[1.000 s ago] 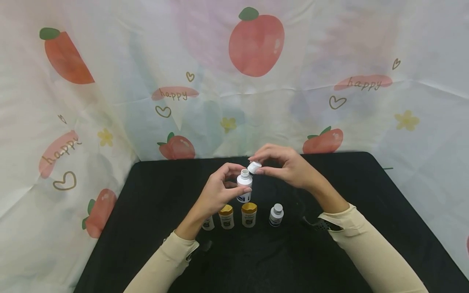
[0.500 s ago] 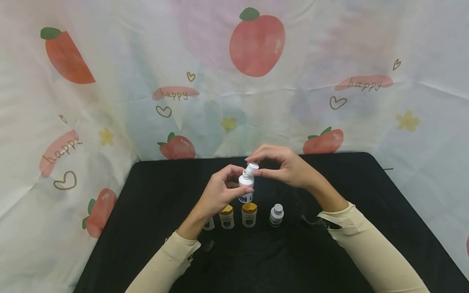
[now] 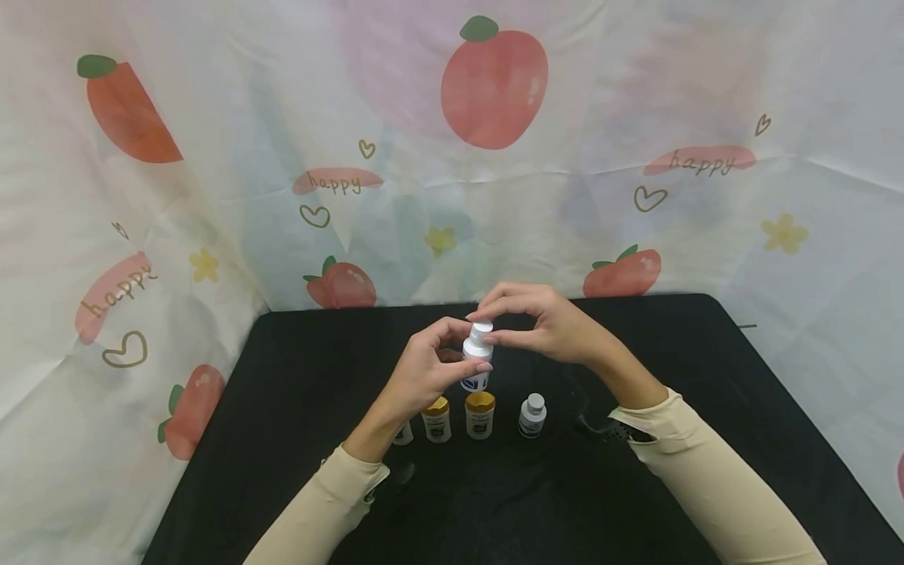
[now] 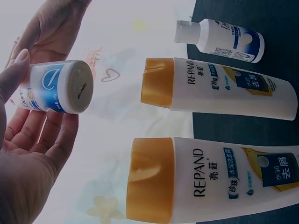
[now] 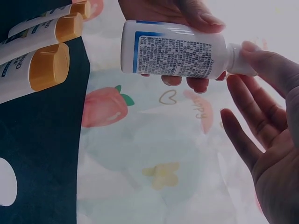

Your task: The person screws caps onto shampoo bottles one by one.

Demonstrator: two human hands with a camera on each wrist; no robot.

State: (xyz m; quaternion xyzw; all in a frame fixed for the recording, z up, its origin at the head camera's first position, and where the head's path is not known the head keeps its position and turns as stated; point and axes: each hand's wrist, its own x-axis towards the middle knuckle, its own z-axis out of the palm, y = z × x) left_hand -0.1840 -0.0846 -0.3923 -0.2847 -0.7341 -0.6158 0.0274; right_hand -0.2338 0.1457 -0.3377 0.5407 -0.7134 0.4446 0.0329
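My left hand (image 3: 431, 361) grips a small white bottle (image 3: 476, 359) around its body, upright above the table. In the left wrist view its base and blue Dove label show; in the right wrist view a block of fine print covers the back of the bottle (image 5: 173, 51). My right hand (image 3: 547, 322) pinches the white cap (image 5: 242, 59) between thumb and fingers, and the cap sits over the bottle's neck. Its ring and little fingers (image 5: 240, 137) stay off the cap.
Several white REPAND bottles with gold caps (image 3: 480, 402) stand in a row on the black table (image 3: 494, 502), below the hands. To their right stands another small white bottle (image 3: 533, 416) with its cap on. A printed curtain (image 3: 452, 220) rises behind the table.
The cap, held apart beside the bottle's mouth a second ago, has moved left and down onto the neck with my right hand. The bottle has shifted slightly right.
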